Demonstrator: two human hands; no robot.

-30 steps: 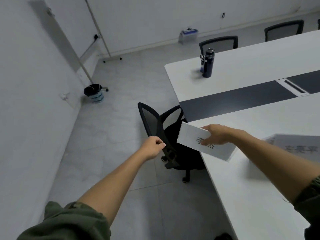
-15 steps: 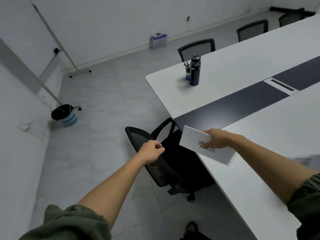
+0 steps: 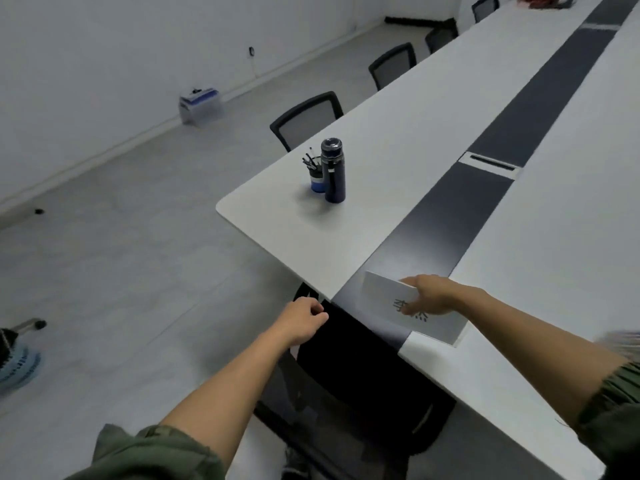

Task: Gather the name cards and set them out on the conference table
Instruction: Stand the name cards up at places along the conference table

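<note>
A white folded name card (image 3: 388,301) with dark printed characters is gripped in my right hand (image 3: 427,294), held over the end of the long white conference table (image 3: 571,216) where its dark centre strip (image 3: 426,237) ends. My left hand (image 3: 301,318) is closed on the top edge of the black office chair (image 3: 353,372) tucked at the table's head. A blurred pale sheet (image 3: 620,341) shows at the right edge above my right forearm; whether it is another card I cannot tell.
A dark blue bottle (image 3: 333,171) and a pen cup (image 3: 316,176) stand near the table's far-left corner. A cable hatch (image 3: 490,164) sits in the centre strip. Several black chairs (image 3: 306,117) line the far side. A box (image 3: 200,105) lies by the wall, a bin (image 3: 15,358) at left.
The view has swung right and forward along the table. My right hand has carried the card from the table's near edge to over the dark strip. The chair has come closer under the table's end.
</note>
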